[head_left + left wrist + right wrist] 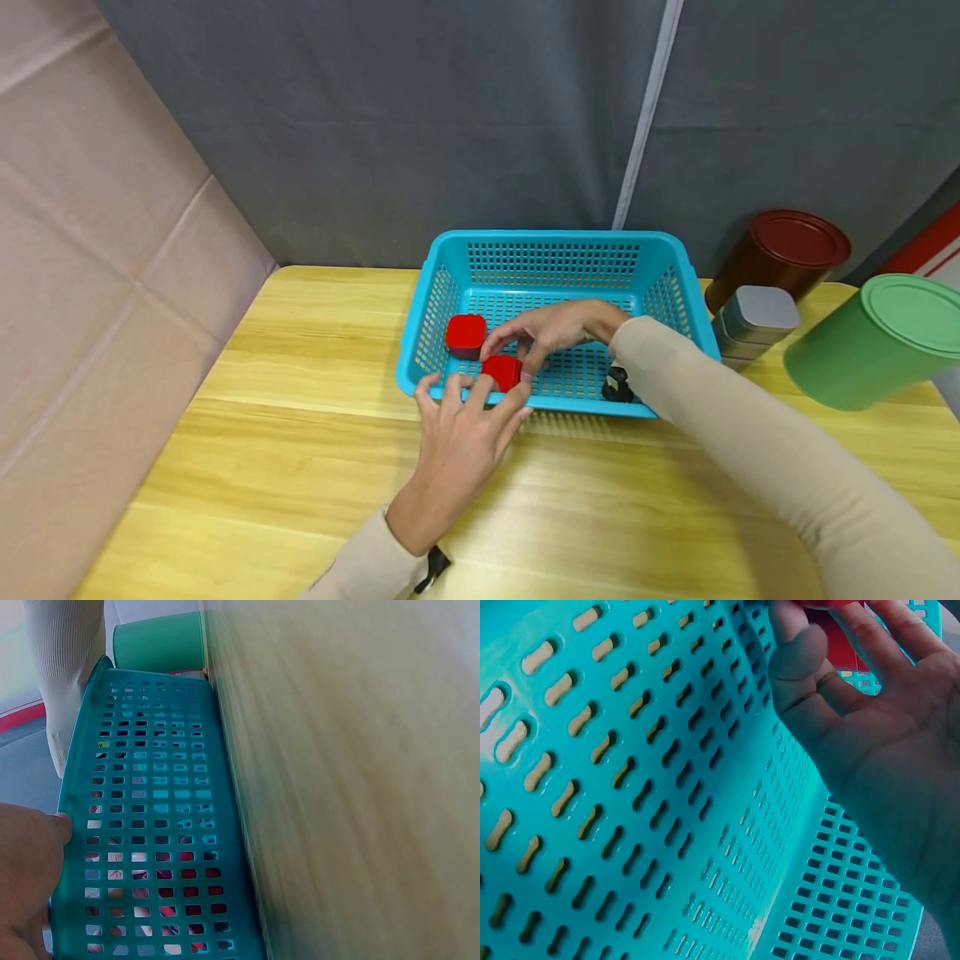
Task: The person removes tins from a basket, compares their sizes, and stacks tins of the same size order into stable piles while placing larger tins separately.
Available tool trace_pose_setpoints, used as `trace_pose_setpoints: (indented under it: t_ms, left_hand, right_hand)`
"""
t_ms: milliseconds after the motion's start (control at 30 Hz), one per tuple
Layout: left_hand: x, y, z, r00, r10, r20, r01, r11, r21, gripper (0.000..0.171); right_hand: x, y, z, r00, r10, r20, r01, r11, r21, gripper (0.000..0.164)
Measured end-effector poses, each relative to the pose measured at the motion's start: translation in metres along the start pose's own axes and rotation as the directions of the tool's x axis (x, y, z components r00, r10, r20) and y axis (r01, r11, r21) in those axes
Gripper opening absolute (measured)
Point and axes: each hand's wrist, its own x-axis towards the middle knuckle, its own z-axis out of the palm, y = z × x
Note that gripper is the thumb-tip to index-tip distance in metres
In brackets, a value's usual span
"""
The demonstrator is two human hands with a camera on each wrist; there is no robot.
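Note:
Inside a blue basket point(555, 404), my right hand point(558, 325) pinches a small red square box point(501, 372) between thumb and fingers, close to the near wall. My left hand point(461, 433) reaches over the near rim with spread fingers, their tips at the same box; how firmly they touch it is hidden. In the left wrist view, part of the left hand point(30, 870) lies along the basket's rim. Another red square box point(466, 335) with rounded corners stands just left of the right fingertips. The right wrist view shows red behind the right fingers point(885, 645).
A small black object point(617, 385) lies in the basket's near right corner, beneath the right sleeve. Right of the basket stand a grey stacked container point(757, 321), a dark red canister point(783, 254) and a green canister point(877, 342). A grey curtain point(420, 125) hangs behind the wooden table point(300, 400).

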Motion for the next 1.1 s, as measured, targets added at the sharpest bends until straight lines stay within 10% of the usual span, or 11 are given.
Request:
trace_pose_setpoints:
  t_ms: [633,1100]
  left_hand:
    - [0.000,-0.001,0.001,1.000,0.007,-0.017,-0.007,1.000,0.005,0.037]
    - [0.000,0.000,0.001,1.000,-0.007,-0.004,0.007,1.000,-0.001,0.040]
  right_hand:
    - [-0.008,-0.003,0.001,0.999,-0.002,-0.037,0.004,0.997,0.076,0.057]
    - [-0.040,-0.014,-0.006,0.967,-0.083,-0.240,0.103,0.992,0.070,0.056]
